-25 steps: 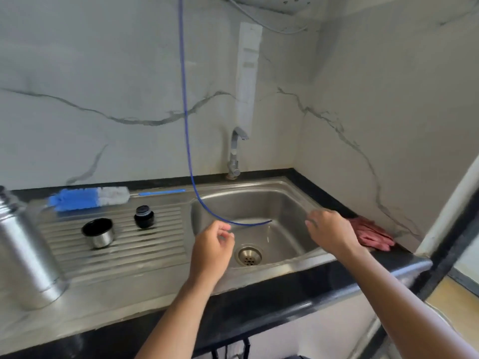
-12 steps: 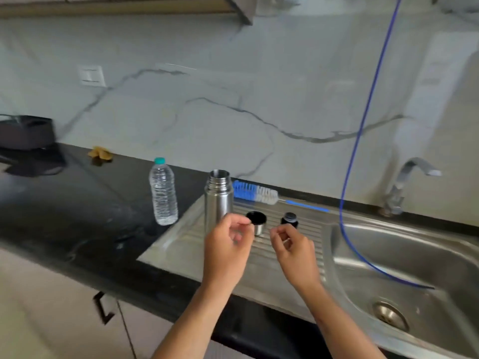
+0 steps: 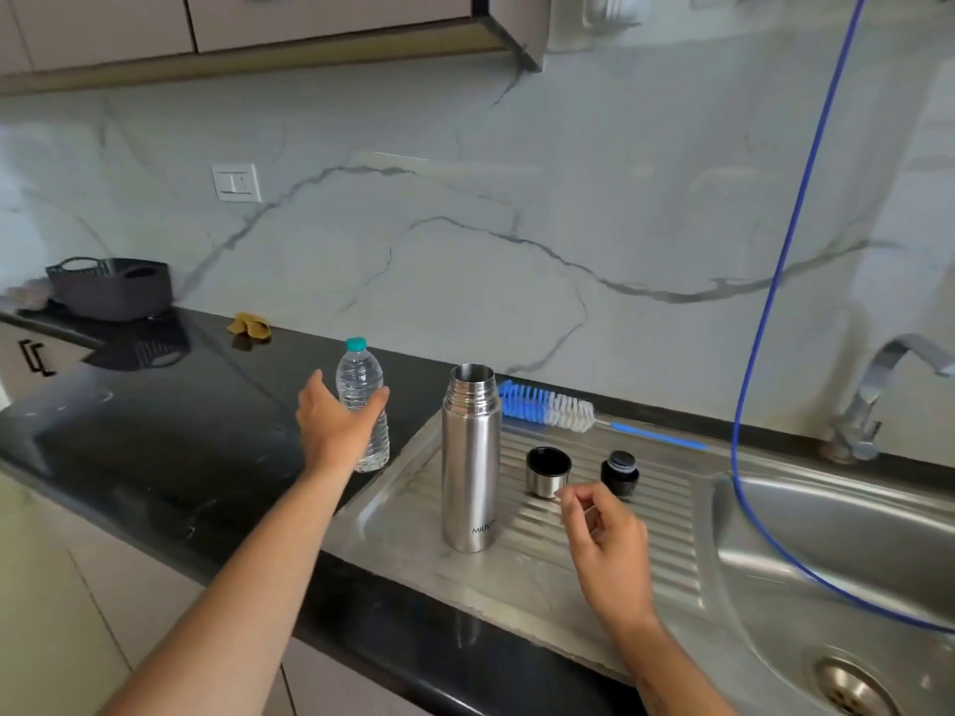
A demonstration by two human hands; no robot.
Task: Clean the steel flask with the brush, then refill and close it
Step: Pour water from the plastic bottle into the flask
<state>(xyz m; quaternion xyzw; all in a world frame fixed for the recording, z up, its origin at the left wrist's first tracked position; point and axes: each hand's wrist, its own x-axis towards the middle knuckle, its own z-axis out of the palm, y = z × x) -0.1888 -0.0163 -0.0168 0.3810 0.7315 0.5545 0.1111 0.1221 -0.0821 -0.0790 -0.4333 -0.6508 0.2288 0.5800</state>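
On the ribbed steel drainboard (image 3: 666, 514) of the bench, the open steel flask (image 3: 470, 457) is stood upright. Behind it the blue and white brush (image 3: 548, 405) is laid flat; to its right, the steel cup (image 3: 547, 471) and black stopper (image 3: 619, 472) are set apart. The left hand (image 3: 336, 421) is spread, fingers apart, just at the water bottle (image 3: 362, 400); whether it is touched cannot be told. The right hand (image 3: 610, 545) is held loosely curled, gripping nothing, near the cup.

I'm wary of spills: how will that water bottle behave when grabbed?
The water bottle looks thin, ribbed clear plastic, so it likely flexes if squeezed. It seems nearly full and its teal cap is on, so probably hefty but unlikely to spill. Tall and narrow, it could tip if the left hand nudges it.
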